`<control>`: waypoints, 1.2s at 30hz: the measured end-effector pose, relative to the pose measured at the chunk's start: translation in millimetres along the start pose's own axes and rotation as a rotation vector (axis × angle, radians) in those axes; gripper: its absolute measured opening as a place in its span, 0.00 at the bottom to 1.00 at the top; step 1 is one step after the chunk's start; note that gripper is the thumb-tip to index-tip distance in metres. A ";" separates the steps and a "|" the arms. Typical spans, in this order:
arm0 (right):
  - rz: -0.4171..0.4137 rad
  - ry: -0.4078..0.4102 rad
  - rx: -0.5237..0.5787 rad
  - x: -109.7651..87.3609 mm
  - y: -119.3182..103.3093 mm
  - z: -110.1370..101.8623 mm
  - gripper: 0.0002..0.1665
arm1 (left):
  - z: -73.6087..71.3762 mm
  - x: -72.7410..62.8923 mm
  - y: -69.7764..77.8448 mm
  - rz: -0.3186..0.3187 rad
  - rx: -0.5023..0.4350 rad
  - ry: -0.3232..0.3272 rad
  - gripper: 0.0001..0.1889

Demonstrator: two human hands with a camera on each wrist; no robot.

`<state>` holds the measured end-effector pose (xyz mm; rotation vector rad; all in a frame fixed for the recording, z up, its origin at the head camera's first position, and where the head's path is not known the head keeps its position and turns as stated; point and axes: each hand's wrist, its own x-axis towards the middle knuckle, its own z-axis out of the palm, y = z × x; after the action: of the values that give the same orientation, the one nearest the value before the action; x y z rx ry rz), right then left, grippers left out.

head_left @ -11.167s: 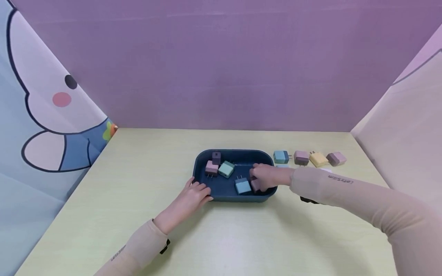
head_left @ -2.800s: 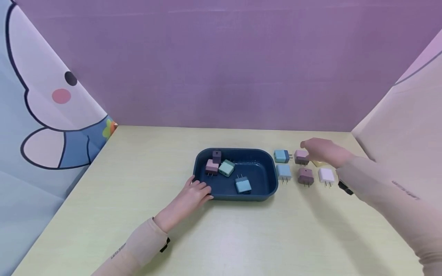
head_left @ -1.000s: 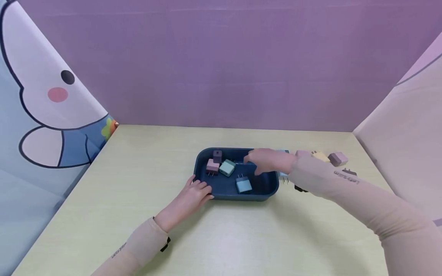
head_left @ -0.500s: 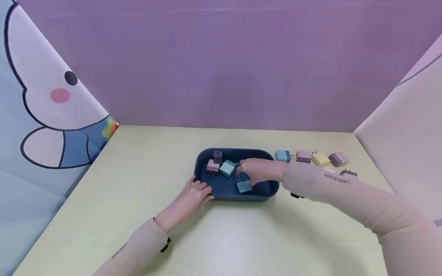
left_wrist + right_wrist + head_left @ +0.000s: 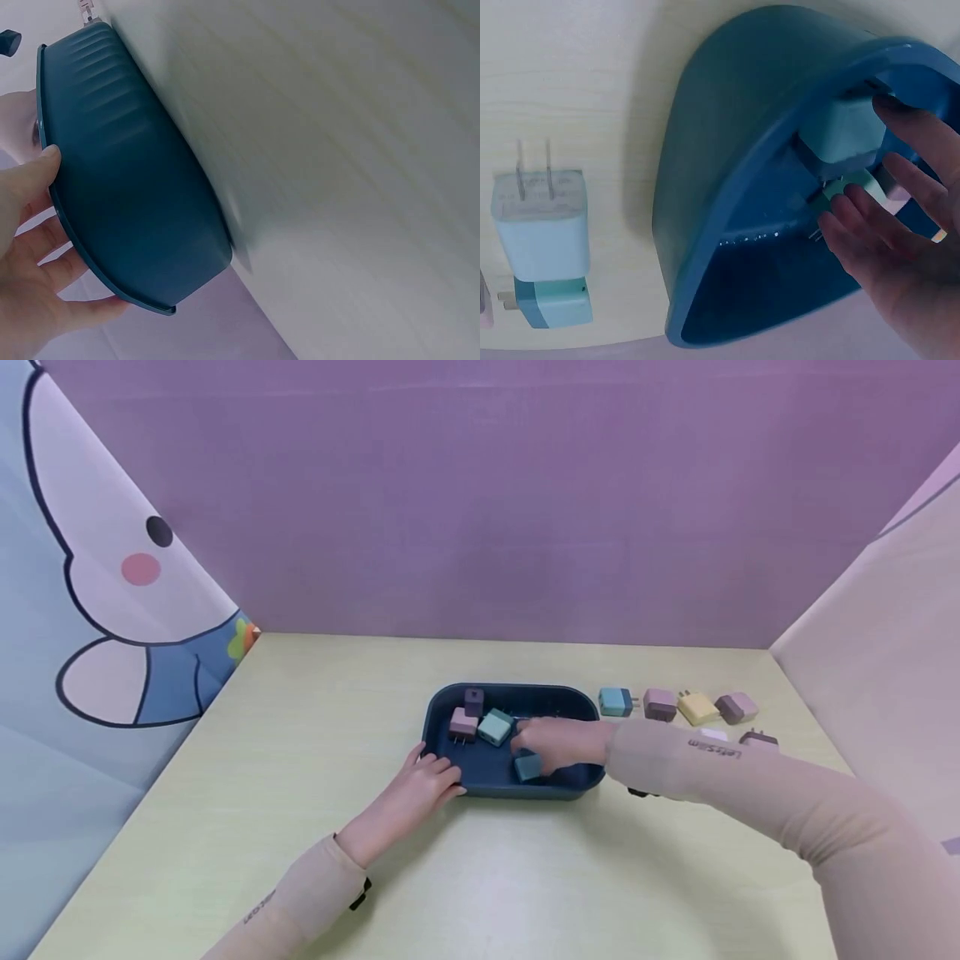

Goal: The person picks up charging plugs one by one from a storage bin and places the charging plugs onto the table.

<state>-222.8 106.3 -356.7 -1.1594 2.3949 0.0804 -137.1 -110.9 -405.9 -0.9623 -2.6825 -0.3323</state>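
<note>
A dark blue plastic tray (image 5: 491,792) sits on the table. My left hand (image 5: 420,785) grips its front-left rim, with the thumb (image 5: 49,156) against the outer wall in the left wrist view. My right hand (image 5: 558,743) reaches into the right half of the tray, over a light blue plug charger (image 5: 528,767). In the right wrist view its fingers are spread and gently bent right beside that charger (image 5: 844,127), partly covering it. Farther left in the tray lie a green charger (image 5: 496,727), a pink-purple charger (image 5: 463,724) and a dark purple charger (image 5: 474,700).
Right of the tray, several chargers lie on the table: a blue one (image 5: 616,702), a mauve one (image 5: 660,704), a yellow one (image 5: 697,708), another purple one (image 5: 737,707) and a dark-ended one (image 5: 759,741). My right sleeve hides part of a white charger (image 5: 712,735).
A mauve charger left the tray's right end after 11.2 s ago. My right hand, over the table 2.8 s ago, came back and lowered toward the light blue charger. The left hand stayed put.
</note>
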 end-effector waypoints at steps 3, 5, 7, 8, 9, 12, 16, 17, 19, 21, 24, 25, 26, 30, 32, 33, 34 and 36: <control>0.017 -0.013 0.002 1.3 -0.4 3.4 0.26 | 0.7 0.0 -0.1 0.008 0.005 0.006 0.06; 0.019 -0.015 -0.002 2.2 -0.5 5.7 0.26 | 1.4 0.0 -0.4 0.014 0.008 0.010 0.06; 0.014 -0.009 -0.009 3.2 -0.3 7.9 0.26 | 1.7 0.2 -0.5 0.018 0.011 0.013 0.06; 0.008 -0.004 -0.014 3.9 -0.1 9.0 0.25 | 2.0 0.3 -0.6 0.018 0.012 0.013 0.06; 0.002 0.001 -0.019 4.5 0.0 9.7 0.25 | 2.2 0.3 -0.7 0.020 0.013 0.013 0.06; -0.008 0.011 -0.028 4.9 -0.2 10.9 0.24 | 3.0 0.4 -0.8 0.025 0.012 0.016 0.07; -0.022 0.021 -0.046 5.9 -0.3 12.9 0.24 | 3.2 0.5 -0.8 0.024 0.008 0.015 0.06; -0.025 0.022 -0.051 6.3 -0.2 13.4 0.23 | 3.0 0.5 -0.6 0.022 0.007 0.014 0.06; -0.030 0.023 -0.059 7.4 0.4 14.5 0.23 | 2.8 0.6 -0.4 0.019 0.007 0.012 0.06; -0.027 0.016 -0.062 8.0 0.7 14.5 0.23 | 2.8 0.5 -0.3 0.017 0.008 0.010 0.06; -0.011 0.000 -0.057 7.8 0.6 12.2 0.24 | 2.7 0.3 -0.4 0.016 0.008 0.009 0.06; -0.005 -0.006 -0.053 7.6 0.4 11.0 0.24 | 2.8 0.3 -0.5 0.016 0.008 0.010 0.06; 0.002 -0.011 -0.050 7.4 0.3 9.8 0.24 | 2.8 0.4 -0.6 0.015 0.008 0.010 0.06; 0.014 -0.018 -0.039 5.7 -0.3 4.8 0.24 | 3.1 0.4 -1.3 0.012 0.012 0.009 0.06; 0.016 -0.018 -0.035 4.5 -0.5 2.4 0.24 | 3.3 0.3 -1.6 0.012 0.015 0.007 0.06; 0.015 -0.017 -0.032 4.1 -0.4 1.3 0.24 | 3.3 0.2 -1.7 0.012 0.017 0.006 0.06; 0.017 -0.017 -0.030 3.6 -0.2 0.4 0.24 | 3.3 0.2 -1.7 0.013 0.018 0.006 0.06; 0.020 -0.012 -0.022 2.0 0.4 -1.7 0.24 | 3.3 0.1 -1.7 0.013 0.018 0.005 0.06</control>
<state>-224.8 104.7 -356.1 -1.1411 2.4012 0.1198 -138.8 -111.2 -409.1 -0.9715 -2.6694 -0.3075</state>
